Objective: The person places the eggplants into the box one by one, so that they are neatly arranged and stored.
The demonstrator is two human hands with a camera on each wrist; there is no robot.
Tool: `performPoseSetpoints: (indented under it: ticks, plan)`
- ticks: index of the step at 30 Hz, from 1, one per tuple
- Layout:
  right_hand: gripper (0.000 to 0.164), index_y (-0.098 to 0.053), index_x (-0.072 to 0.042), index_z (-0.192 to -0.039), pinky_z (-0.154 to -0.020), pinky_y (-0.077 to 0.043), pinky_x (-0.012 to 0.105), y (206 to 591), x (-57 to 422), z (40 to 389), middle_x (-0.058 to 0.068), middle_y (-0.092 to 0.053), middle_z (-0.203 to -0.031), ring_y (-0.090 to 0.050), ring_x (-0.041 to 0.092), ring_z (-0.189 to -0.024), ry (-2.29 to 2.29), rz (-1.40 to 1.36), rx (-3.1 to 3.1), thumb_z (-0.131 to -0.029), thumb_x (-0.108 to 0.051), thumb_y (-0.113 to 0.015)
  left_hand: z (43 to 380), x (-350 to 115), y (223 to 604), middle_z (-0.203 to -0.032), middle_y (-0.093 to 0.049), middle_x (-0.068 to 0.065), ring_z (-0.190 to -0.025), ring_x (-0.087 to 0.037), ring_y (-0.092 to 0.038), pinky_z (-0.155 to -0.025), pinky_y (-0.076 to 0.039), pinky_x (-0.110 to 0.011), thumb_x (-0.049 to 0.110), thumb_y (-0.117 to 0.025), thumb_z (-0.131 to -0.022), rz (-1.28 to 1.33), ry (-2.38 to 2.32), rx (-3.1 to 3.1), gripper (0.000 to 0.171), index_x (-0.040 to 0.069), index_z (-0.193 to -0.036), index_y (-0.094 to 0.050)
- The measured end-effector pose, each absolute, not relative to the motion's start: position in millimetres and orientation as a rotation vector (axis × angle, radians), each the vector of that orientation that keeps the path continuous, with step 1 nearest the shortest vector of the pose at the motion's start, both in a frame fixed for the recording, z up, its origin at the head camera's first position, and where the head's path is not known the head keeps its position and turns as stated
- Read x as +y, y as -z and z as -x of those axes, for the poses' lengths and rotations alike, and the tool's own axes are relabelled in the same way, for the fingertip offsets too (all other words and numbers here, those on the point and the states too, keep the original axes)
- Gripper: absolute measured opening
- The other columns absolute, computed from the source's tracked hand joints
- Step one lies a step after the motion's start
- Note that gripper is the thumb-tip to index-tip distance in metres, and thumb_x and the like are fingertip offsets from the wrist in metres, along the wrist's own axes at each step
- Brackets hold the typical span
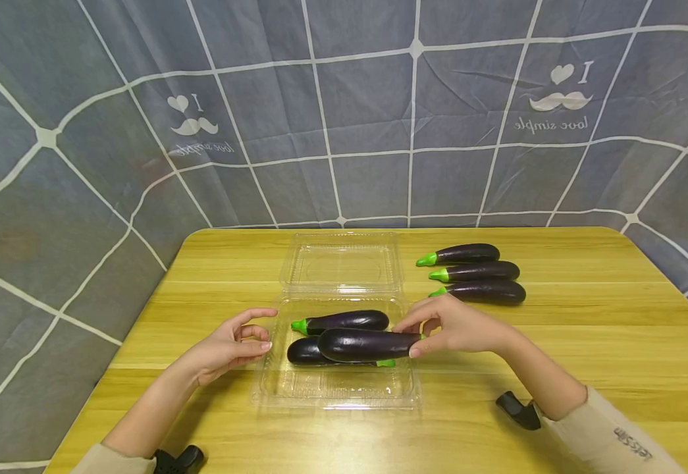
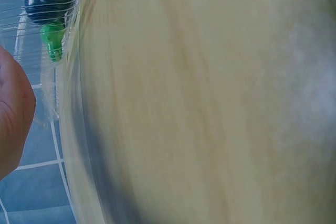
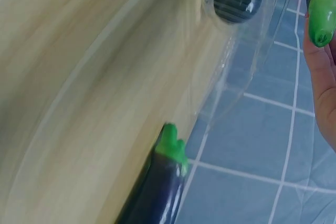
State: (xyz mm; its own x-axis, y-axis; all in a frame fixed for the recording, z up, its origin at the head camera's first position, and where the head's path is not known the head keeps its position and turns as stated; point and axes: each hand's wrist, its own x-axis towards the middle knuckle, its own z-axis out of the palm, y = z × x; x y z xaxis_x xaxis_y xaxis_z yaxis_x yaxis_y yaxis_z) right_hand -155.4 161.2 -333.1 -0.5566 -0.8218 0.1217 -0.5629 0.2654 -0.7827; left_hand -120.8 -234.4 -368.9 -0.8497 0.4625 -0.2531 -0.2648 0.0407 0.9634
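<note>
A clear plastic clamshell container point(image 1: 334, 388) lies with its lid point(image 1: 344, 266) folded back. Inside it, one eggplant point(image 1: 355, 320) lies at the back with its green stem to the left, and another eggplant point(image 1: 303, 352) lies in front, stem to the right. My right hand point(image 1: 447, 326) pinches a third eggplant point(image 1: 367, 345) near its stem end; its body overlaps the front one in the head view. That green stem point(image 3: 322, 19) shows by the hand in the right wrist view. At the container's left side, my left hand point(image 1: 231, 345) has loosely bent fingers, thumb and index tips at the rim.
To the right of the lid, three more eggplants point(image 1: 482, 271) lie in a row on the wooden table point(image 1: 586, 316), green stems to the left. Grey cloth point(image 1: 367, 118) with white lines hangs behind and beside the table. Black devices point(image 1: 518, 409) are strapped at both wrists.
</note>
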Motion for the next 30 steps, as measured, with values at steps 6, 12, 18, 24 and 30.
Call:
performPoseSetpoints:
  ticks: [6,12,18,24,30]
  plan:
    - [0.034,-0.068,-0.004,-0.110,-0.072,-0.052,0.027,334.1,148.2,152.7,0.001,-0.066,-0.103,-0.058,0.009,-0.084,1.147,1.308,2.210,-0.081,-0.021,-0.073,120.0,-234.2,368.1,-0.092,-0.053,-0.001,-0.082,-0.012,-0.059,-0.075,-0.051,-0.026,0.002,-0.062,-0.088,-0.203,-1.855,1.825,0.061,0.004,-0.140,-0.030]
    - [0.035,-0.068,-0.005,-0.111,-0.074,-0.052,0.026,335.2,137.0,150.2,-0.001,-0.065,-0.103,-0.057,0.007,-0.086,1.111,1.307,2.200,-0.081,-0.021,-0.073,119.9,-234.0,367.6,-0.092,-0.053,-0.001,-0.082,-0.012,-0.059,-0.074,-0.051,-0.026,0.002,-0.062,-0.088,-0.204,-1.846,1.840,0.062,0.003,-0.140,-0.029]
    - [0.034,-0.068,-0.004,-0.110,-0.072,-0.052,0.025,337.8,125.6,148.2,-0.001,-0.066,-0.101,-0.057,0.005,-0.084,1.111,1.343,2.176,-0.080,-0.018,-0.074,120.2,-234.2,367.4,-0.092,-0.053,-0.001,-0.080,-0.011,-0.059,-0.073,-0.051,-0.025,0.002,-0.062,-0.087,-0.200,-1.845,1.842,0.062,0.002,-0.140,-0.029]
    - [0.033,-0.069,-0.005,-0.109,-0.070,-0.052,0.023,340.5,116.5,146.0,-0.002,-0.065,-0.100,-0.056,0.004,-0.083,1.093,1.340,2.177,-0.079,-0.016,-0.075,120.2,-234.1,367.5,-0.092,-0.053,-0.001,-0.081,-0.011,-0.059,-0.073,-0.051,-0.025,0.002,-0.063,-0.087,-0.199,-1.846,1.844,0.062,0.002,-0.140,-0.030]
    - [0.032,-0.069,-0.005,-0.108,-0.070,-0.051,0.022,344.9,108.5,145.0,-0.003,-0.065,-0.099,-0.055,0.005,-0.083,1.088,1.320,2.184,-0.078,-0.014,-0.075,120.2,-233.8,367.3,-0.092,-0.053,-0.001,-0.081,-0.011,-0.059,-0.073,-0.051,-0.025,0.002,-0.063,-0.087,-0.197,-1.850,1.840,0.060,0.004,-0.139,-0.032]
